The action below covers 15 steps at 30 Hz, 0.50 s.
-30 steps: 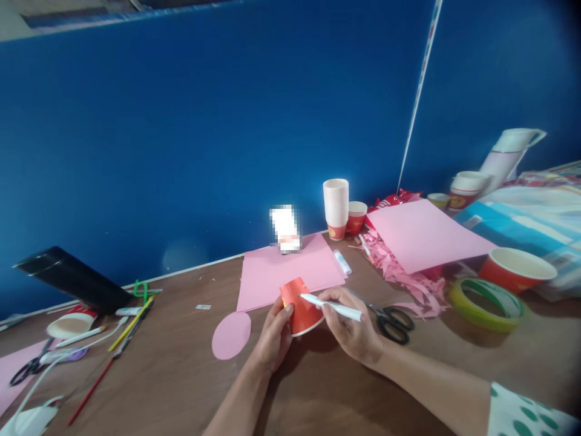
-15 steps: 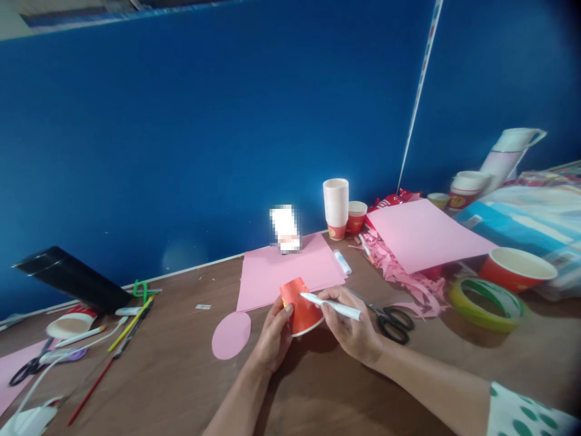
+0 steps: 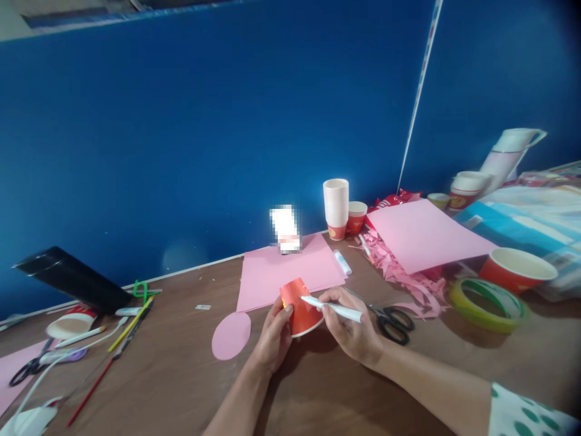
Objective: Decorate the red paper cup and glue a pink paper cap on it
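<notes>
A red paper cup (image 3: 302, 312) is held upside down and tilted by my left hand (image 3: 275, 336), with the thumb on its side and its white rim downward. My right hand (image 3: 348, 327) grips a white pen (image 3: 338, 309), its tip at the cup's red side. Left of my left hand, a pink paper oval (image 3: 231, 336) lies on the brown table (image 3: 172, 357). Behind the cup are pink sheets (image 3: 267, 277) with a glue stick (image 3: 342, 262) by their right edge. Black-handled scissors (image 3: 394, 324) rest just right of my right hand.
Stacked white cups (image 3: 336, 206) stand at the back near shredded pink paper (image 3: 394, 266). On the right are yellow-green tape (image 3: 463, 309) and a red cup (image 3: 506, 272). At the left lie a black case (image 3: 77, 278), a red stick (image 3: 91, 390) and other scissors (image 3: 26, 370).
The pen has shifted very slightly along the cup's side with my right hand. My left hand and the cup look nearly the same.
</notes>
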Motion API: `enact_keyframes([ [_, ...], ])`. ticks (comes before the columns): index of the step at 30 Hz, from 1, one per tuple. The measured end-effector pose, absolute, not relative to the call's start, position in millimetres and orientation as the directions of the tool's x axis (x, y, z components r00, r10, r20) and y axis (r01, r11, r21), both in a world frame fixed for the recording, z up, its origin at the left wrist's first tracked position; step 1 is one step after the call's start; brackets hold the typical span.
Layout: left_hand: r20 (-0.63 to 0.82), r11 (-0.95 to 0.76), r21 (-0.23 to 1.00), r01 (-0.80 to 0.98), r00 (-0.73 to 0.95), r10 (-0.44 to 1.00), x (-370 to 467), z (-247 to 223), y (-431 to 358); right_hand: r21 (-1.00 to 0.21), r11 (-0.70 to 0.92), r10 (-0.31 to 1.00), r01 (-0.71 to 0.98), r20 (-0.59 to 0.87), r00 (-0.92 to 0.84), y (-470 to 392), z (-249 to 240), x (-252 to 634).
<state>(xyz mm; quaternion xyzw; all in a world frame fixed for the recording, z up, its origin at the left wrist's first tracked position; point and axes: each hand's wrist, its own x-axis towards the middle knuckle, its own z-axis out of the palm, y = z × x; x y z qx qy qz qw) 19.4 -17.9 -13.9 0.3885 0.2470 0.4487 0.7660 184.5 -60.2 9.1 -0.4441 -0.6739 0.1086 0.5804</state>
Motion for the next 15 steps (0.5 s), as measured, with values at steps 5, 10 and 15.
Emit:
enact_keyframes([
  [5, -0.071, 0.317, 0.805, -0.501, 0.449, 0.891, 18.9, -12.7, -17.8, -0.661, 0.581, 0.71, 0.475, 0.697, 0.101, -64.2, 13.4, 183.1],
  [10, -0.056, 0.309, 0.764, -0.567, 0.418, 0.907, 18.4, -17.3, -14.7, -0.632, 0.636, 0.681, 0.443, 0.729, 0.064, -67.2, 14.7, 183.1],
  [15, -0.016, 0.276, 0.745, -0.607, 0.397, 0.918, 18.2, -21.9, -12.4, -0.563, 0.705, 0.617, 0.431, 0.787, 0.019, -66.8, 16.6, 182.9],
])
